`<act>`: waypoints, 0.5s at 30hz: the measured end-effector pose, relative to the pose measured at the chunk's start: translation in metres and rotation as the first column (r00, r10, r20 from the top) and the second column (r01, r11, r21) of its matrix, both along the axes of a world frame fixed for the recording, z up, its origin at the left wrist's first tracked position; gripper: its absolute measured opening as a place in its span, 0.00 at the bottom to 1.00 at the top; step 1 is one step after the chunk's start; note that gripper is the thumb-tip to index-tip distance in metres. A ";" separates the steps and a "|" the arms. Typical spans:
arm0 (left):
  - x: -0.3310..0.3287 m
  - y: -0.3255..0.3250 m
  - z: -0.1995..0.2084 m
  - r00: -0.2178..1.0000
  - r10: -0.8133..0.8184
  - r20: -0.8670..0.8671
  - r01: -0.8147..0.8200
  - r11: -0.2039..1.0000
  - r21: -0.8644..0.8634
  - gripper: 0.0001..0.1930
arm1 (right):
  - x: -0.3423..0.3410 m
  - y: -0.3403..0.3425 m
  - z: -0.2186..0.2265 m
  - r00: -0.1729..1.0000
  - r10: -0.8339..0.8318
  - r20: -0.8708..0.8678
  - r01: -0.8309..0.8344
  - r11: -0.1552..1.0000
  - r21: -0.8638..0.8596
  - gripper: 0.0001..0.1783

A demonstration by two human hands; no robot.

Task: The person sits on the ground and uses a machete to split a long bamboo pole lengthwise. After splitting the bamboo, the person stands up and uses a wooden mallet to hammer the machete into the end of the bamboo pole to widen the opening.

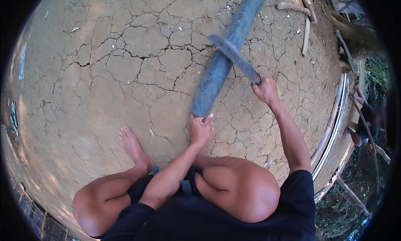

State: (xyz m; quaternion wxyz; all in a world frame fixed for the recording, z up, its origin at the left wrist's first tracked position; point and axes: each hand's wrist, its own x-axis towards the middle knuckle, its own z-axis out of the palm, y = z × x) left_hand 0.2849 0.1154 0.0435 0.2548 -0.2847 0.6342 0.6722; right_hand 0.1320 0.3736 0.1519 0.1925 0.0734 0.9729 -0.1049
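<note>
A thick, blue-grey round pole (pixel 213 82), which looks like bamboo, lies slantwise on the ground from near my feet to the top edge. My left hand (pixel 201 130) is closed on its near end, with the fingers partly hidden there. In my right hand (pixel 266 90), to the right of the pole, is the handle of a machete (pixel 240 61). Its long, dark blade crosses over the pole and points to the far left. The blade is a little blurred, and I cannot tell whether it touches the pole.
Cracked, dry earth (pixel 138 53) spreads around my bare feet (pixel 135 147). Wood pieces (pixel 294 7) and pale chips lie at the far right. Long pale poles (pixel 334 124) border the right side. Beyond them, another person (pixel 363 122) is among branches and greenery.
</note>
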 end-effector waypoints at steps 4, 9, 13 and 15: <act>-0.004 -0.006 0.006 0.993 -0.025 0.111 0.014 0.995 0.100 0.20 | 0.009 0.002 0.008 0.991 0.118 0.057 -0.116 0.993 -0.037 0.15; 0.000 -0.020 0.010 0.994 -0.086 -0.067 0.090 0.994 0.064 0.22 | -0.009 0.004 0.006 0.999 0.023 -0.030 -0.023 1.000 0.006 0.14; -0.031 -0.036 0.055 0.774 0.187 0.604 -0.597 0.534 0.599 0.24 | -0.051 0.034 0.010 0.830 -0.558 -0.010 0.547 0.816 -0.186 0.16; -0.043 -0.036 0.049 0.721 0.197 0.664 -0.621 0.608 0.495 0.27 | -0.043 0.024 0.023 0.889 -0.449 -0.093 0.427 0.884 -0.188 0.16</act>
